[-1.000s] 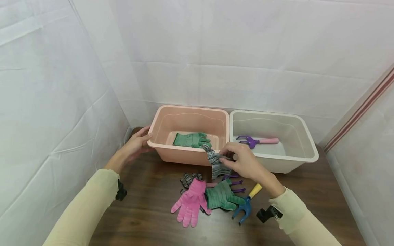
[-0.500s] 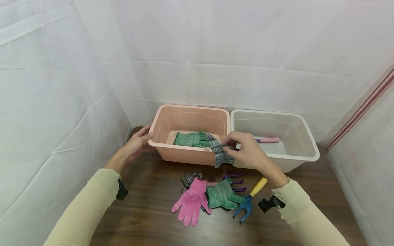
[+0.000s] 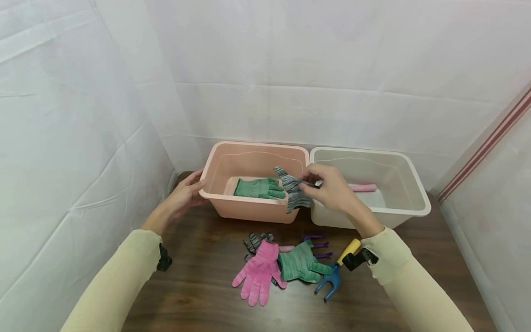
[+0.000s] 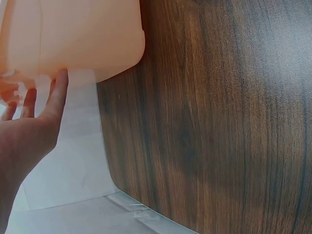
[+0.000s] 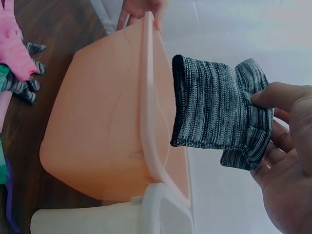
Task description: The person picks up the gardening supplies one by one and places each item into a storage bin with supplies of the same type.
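My right hand [image 3: 332, 186] pinches a grey-and-black striped knit glove [image 5: 214, 105] between thumb and fingers. The glove hangs over the front right rim of the pink plastic bin [image 3: 249, 210], its cuff pointing away from the hand in the right wrist view. Inside that bin lies a green glove [image 3: 259, 188], flat on the bottom. At the bin's left end my left hand [image 3: 184, 196] holds the rim, thumb on the edge. Its fingers [image 4: 59, 92] reach against the outer wall in the left wrist view.
Right of the pink bin, a whitish bin [image 3: 394, 212] contains a tool whose pink handle [image 3: 364, 188] shows. In front lie a pink glove [image 3: 259, 276], a green glove [image 3: 300, 265], a striped glove [image 3: 253, 242] partly covered, a purple-pronged tool [image 3: 321, 256] and a blue fork [image 3: 332, 279] with yellow handle.
My right hand has lifted the striped glove up and away from the table front to the pink bin's rim. The left hand stays at the bin's left end.
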`<state>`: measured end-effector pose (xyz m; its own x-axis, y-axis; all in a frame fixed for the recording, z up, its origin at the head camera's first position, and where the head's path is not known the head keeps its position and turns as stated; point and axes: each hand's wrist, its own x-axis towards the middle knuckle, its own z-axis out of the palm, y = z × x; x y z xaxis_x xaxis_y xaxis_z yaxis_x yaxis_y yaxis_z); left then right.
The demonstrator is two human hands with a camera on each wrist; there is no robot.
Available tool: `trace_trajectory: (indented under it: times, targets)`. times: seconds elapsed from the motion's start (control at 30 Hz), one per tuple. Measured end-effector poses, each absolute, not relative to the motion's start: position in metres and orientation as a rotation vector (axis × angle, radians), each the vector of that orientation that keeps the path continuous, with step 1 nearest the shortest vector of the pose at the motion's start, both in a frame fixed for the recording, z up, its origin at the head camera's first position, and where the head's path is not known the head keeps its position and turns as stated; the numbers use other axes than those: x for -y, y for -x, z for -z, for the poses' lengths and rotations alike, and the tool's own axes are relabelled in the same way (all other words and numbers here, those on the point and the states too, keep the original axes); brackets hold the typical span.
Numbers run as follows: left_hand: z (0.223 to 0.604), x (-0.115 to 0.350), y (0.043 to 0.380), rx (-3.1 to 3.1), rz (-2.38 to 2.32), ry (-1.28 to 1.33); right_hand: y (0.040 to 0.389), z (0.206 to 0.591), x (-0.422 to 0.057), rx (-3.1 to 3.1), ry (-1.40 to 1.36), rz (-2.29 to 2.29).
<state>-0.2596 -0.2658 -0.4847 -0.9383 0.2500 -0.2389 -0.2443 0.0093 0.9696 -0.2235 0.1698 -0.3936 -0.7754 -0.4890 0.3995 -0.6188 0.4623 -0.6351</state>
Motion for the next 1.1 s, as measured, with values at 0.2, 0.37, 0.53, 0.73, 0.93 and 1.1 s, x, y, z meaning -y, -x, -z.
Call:
trace_trajectory:
  times: [0.2, 0.37, 0.53, 0.73, 0.93, 1.1]
  targets:
    - [0.485, 0.265, 0.261, -1.946, -1.988, -0.004, 0.233, 0.393, -0.168, 2.602, -0.906, -1.218]
    - [0.484, 0.265, 0.260, -1.957, -1.981, 0.011, 0.243, 0.394, -0.165, 2.636, -0.856, -1.230]
    - [0.482, 0.265, 0.262, -1.961, -1.985, 0.003, 0.254, 0.392, -0.159, 2.634, -0.816, -1.268]
    - [0.483, 0.266, 0.262, -1.945, -1.993, 0.020, 0.266, 0.400, -0.154, 2.636, -0.769, -1.269]
    - [0.483, 0.265, 0.262, -1.947, -1.991, 0.024, 0.272, 0.411, -0.151, 2.609, -0.701, -1.305]
    - [0.483, 0.266, 0.264, -1.943, -1.994, 0.009, 0.273, 0.415, -0.147, 2.599, -0.636, -1.370]
